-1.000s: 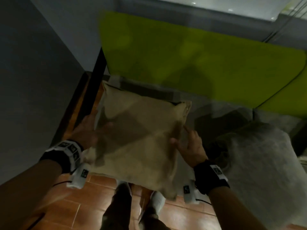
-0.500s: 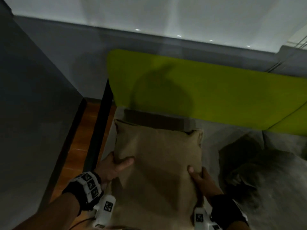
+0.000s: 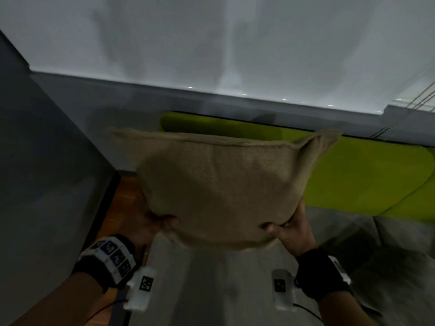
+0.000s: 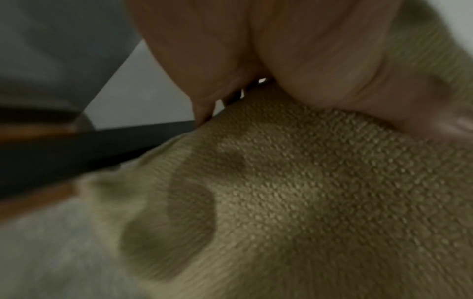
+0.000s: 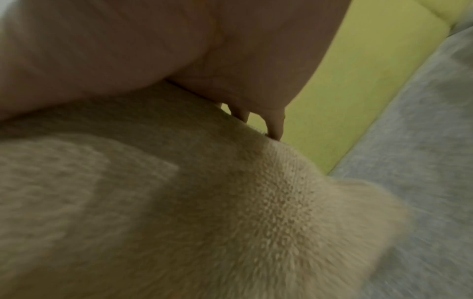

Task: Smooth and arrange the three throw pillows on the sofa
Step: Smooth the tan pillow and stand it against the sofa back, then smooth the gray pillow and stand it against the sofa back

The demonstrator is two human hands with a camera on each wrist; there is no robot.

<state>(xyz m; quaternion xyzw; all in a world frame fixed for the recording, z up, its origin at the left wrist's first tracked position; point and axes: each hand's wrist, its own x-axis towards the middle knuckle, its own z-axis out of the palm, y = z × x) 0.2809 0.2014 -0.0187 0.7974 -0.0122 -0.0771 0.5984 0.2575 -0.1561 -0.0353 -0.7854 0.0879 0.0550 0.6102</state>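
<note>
A tan woven pillow (image 3: 219,184) stands upright above the grey sofa seat (image 3: 211,285), in front of the lime-green backrest (image 3: 353,175). My left hand (image 3: 153,222) grips its lower left corner, thumb on the front face. My right hand (image 3: 287,227) grips its lower right corner the same way. In the left wrist view the pillow (image 4: 307,192) fills the frame under my left hand (image 4: 281,60). In the right wrist view the pillow (image 5: 204,202) sits beneath my right hand (image 5: 179,50). The fingers behind the pillow are hidden. A dark grey pillow (image 3: 404,274) lies blurred at the right edge.
A dark grey wall panel (image 3: 47,184) stands close on the left. A strip of wooden floor (image 3: 120,208) and the sofa's black frame (image 3: 101,220) run between them. The pale wall (image 3: 211,43) rises behind the sofa.
Both hands have lifted the tan pillow from lying flat on the seat to standing upright. My view has tilted up toward the wall.
</note>
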